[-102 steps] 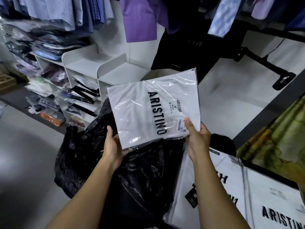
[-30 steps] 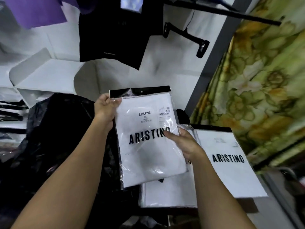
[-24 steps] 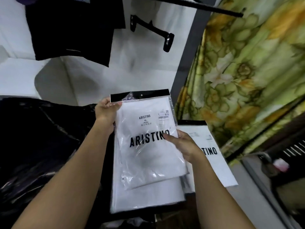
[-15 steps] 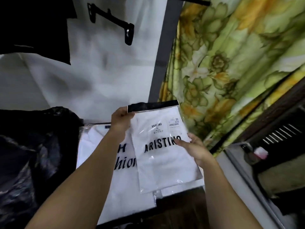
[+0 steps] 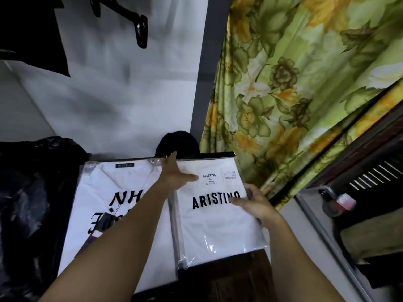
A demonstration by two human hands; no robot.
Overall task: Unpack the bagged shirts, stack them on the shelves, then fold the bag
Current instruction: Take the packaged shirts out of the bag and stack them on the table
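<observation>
A white bagged shirt printed ARISTINO [image 5: 218,225] lies flat on a stack at the right, its clear wrap glinting. My left hand [image 5: 174,175] rests flat on its top left corner, fingers stretched to the black top edge and thumb spread over the wrap. My right hand [image 5: 255,203] grips its right edge, thumb on top by the lettering. Beside it on the left lies another white bagged shirt with black NH lettering [image 5: 104,205], partly under my left forearm. The crumpled black plastic bag [image 5: 28,203] sits at the far left.
A green and yellow floral curtain [image 5: 294,83] hangs just right of the stack. A white wall with a black hanger arm [image 5: 140,29] stands behind. Dark wood [image 5: 239,280] shows below the shirts. A small pink-capped bottle [image 5: 340,203] sits on a ledge at the right.
The ARISTINO shirt came out of the black bag, was carried right and turned upright, and now lies on the stack. My left hand has opened from gripping its top corner to resting flat.
</observation>
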